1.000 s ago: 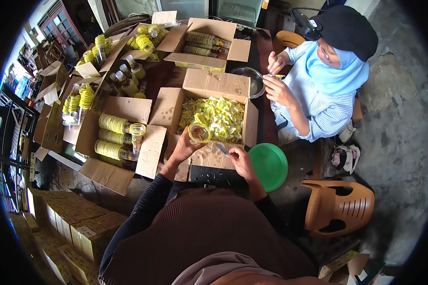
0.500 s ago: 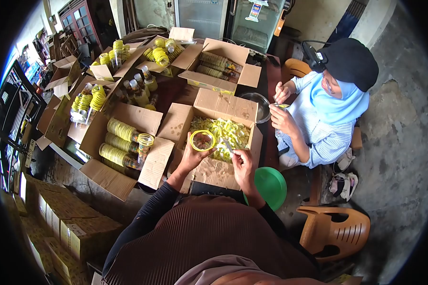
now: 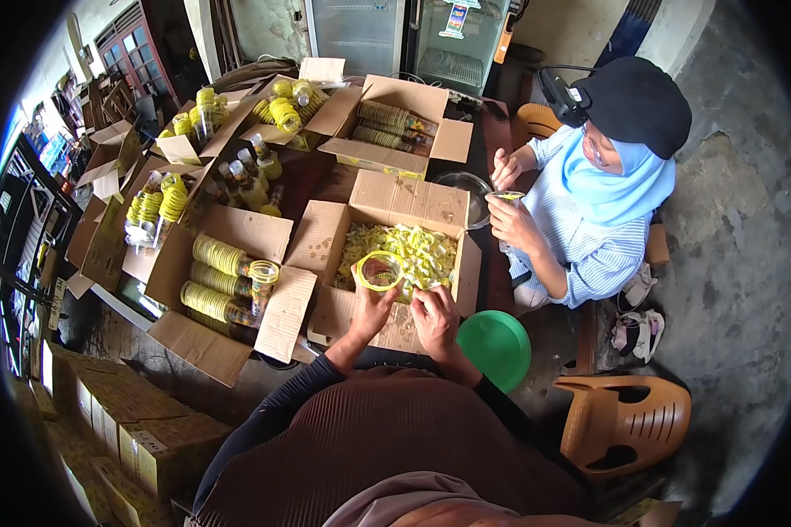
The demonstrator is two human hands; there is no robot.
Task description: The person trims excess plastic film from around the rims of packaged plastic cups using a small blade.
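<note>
In front of my body, my left hand point(image 3: 372, 311) is wrapped round a clear plastic cup point(image 3: 380, 254) with a yellow rim, its opening facing up towards me. The cup is over the near left corner of an open cardboard box point(image 3: 410, 195). Many small yellow and whitish sachets point(image 3: 422, 246) fill that box. My right hand point(image 3: 436, 318) is beside the cup at the box's near side, its fingers pinched together. What lies between those fingertips is too small to make out.
Left of me, another box point(image 3: 171, 329) holds stacked yellow-rimmed cups point(image 3: 220, 255). More boxes and bottles point(image 3: 242, 171) are behind. A green basin point(image 3: 494, 351) sits right of my right arm, near an orange chair point(image 3: 628, 430). A person point(image 3: 589, 202) works with both hands at the right.
The cup in my left hand has shifted slightly right and tipped. My right hand has come closer to it, and the thin greyish piece seen in its fingers no longer shows.
</note>
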